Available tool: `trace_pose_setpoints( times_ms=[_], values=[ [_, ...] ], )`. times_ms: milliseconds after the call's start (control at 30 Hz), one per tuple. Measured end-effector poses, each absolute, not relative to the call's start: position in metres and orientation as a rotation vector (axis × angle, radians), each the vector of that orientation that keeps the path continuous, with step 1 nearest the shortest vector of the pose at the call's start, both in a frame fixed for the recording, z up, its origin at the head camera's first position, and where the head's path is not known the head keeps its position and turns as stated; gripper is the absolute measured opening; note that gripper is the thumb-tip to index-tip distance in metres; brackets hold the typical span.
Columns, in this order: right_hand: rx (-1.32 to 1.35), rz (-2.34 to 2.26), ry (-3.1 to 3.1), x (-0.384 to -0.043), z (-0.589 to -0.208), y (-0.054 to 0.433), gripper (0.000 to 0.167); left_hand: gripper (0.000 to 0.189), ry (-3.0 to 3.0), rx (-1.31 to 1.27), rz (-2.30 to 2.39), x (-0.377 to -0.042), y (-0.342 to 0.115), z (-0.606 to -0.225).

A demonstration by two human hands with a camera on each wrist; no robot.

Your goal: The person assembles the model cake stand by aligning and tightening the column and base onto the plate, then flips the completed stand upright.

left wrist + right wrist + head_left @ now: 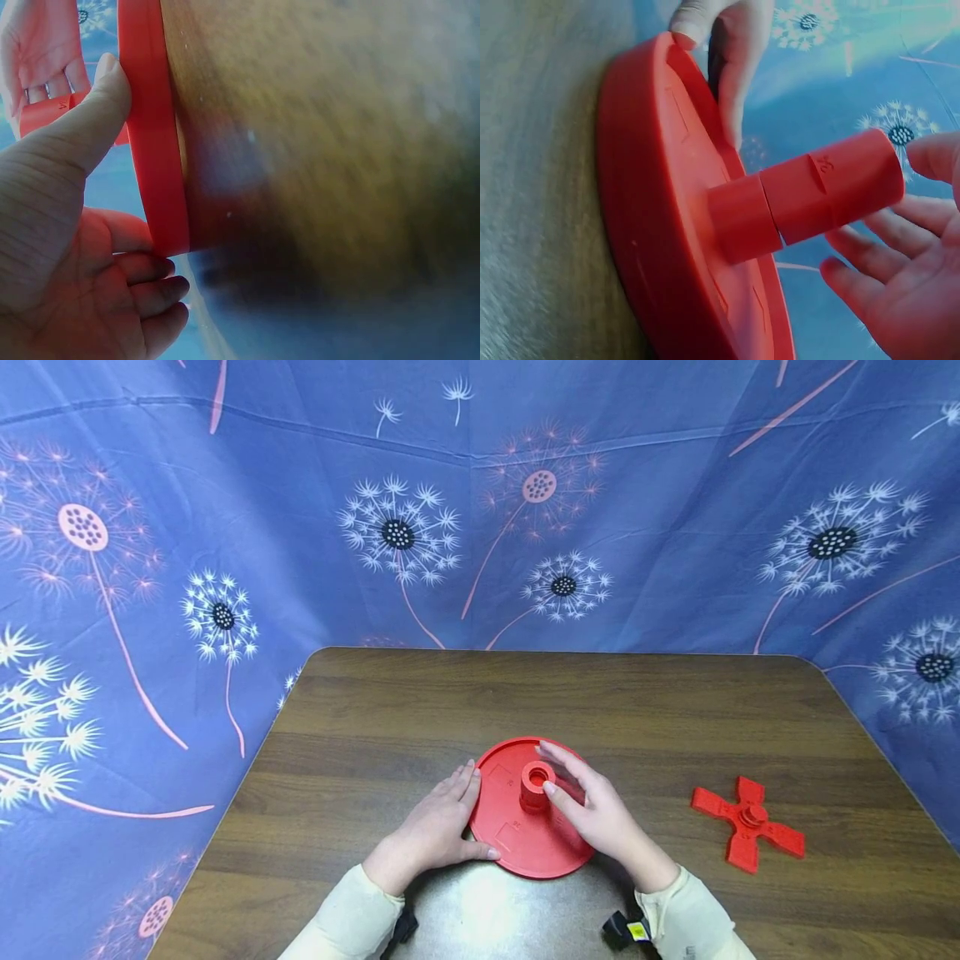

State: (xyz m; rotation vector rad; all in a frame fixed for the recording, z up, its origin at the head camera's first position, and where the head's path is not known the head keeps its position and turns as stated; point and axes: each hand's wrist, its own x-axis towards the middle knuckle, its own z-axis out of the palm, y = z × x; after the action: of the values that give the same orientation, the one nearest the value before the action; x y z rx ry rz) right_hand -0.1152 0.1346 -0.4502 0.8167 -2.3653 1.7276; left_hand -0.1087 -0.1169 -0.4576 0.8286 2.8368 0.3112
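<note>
A round red base with a raised rim lies on the table, a hollow red post standing at its centre. The post is stacked: in the right wrist view a narrow, slightly uneven seam parts the upper sleeve from the lower section. My left hand holds the base at its left rim, fingers along the outer side and thumb on the near edge. Beside the post, my right hand has its fingers spread around the upper sleeve, with a visible gap between palm and sleeve.
A red four-armed cross piece with a round hub lies on the right part of the wooden table. Behind the table hangs a blue cloth with dandelion prints. Dark wrist devices sit under both sleeves.
</note>
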Motion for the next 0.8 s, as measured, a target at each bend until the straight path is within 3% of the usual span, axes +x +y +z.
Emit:
trace_pose_setpoints(
  times_ms=[233,533,800],
  values=[
    [0.805,1.732,-2.477,-0.118,-0.451,0.14,0.041,0.11,2.839,0.833,0.304,-0.109,-0.117,-0.458],
    [0.654,1.844,-2.379,-0.112,-0.451,0.134,0.04,0.11,2.836,0.826,0.311,-0.109,-0.117,-0.458],
    [0.474,1.579,-2.412,-0.108,-0.451,0.124,0.038,0.11,2.834,0.822,0.316,-0.108,-0.117,-0.457]
  ],
)
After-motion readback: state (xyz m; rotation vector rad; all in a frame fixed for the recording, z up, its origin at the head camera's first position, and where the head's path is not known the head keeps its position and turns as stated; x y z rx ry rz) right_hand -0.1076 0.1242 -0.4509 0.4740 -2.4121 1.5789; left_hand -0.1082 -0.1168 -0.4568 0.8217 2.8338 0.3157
